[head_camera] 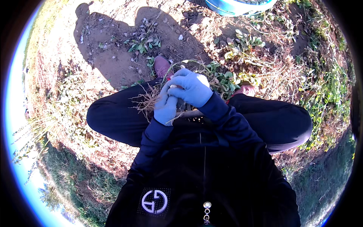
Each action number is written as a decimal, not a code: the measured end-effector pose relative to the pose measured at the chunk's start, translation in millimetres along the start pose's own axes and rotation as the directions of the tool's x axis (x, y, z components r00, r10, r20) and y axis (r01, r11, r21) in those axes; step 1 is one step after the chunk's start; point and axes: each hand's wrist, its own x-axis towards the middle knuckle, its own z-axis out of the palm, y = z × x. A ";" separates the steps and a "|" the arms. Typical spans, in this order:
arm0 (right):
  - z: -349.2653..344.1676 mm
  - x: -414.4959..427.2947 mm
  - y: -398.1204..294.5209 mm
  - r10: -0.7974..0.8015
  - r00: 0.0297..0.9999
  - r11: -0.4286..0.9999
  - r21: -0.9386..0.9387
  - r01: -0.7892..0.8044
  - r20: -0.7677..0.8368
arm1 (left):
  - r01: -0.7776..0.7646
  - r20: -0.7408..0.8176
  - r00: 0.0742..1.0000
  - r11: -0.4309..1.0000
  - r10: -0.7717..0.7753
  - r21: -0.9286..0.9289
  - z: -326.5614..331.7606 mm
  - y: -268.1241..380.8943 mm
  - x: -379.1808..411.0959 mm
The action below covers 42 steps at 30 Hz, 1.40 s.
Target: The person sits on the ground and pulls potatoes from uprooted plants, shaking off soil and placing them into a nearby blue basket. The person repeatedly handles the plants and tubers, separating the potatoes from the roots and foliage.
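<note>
My left hand [166, 106], in a pale blue glove, grips the base of an uprooted peanut plant. The dry, tangled roots [147, 100] stick out to its left. From the grip, a green stem [171, 69] bends up and over to the right, towards leaves [225, 78] lying by my feet. My right hand [194, 88], gloved alike, overlaps the left one with its fingers curled. A small pale peanut pod [173, 86] shows between its thumb and fingers. Beneath both hands, a dark container's rim [191, 114] is partly visible between my legs; its contents are mostly hidden.
A blue basin [227, 8] with pale pods in it stands at the top edge. My bent legs [122, 113] spread to both sides. Pulled plants [246, 51] and dry stalks lie on the right, and bare soil [113, 62] under my shadow lies ahead.
</note>
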 end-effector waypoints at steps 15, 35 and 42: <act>-54.9 7.8 46.5 0.143 0.983 -0.134 0.982 0.133 -0.113 | 0.036 -0.185 0.976 0.931 -0.110 -0.364 -13.3 -6.9 3.7; -23.9 -8.6 87.3 0.551 0.698 0.610 0.349 -0.711 0.458 | 0.034 -0.084 0.996 0.997 -0.040 -0.071 -18.9 -21.4 -6.1; 1.3 -14.9 75.4 0.359 0.716 0.442 0.566 -0.696 0.599 | -0.015 0.067 0.998 0.992 0.007 0.123 -15.6 -9.9 -14.2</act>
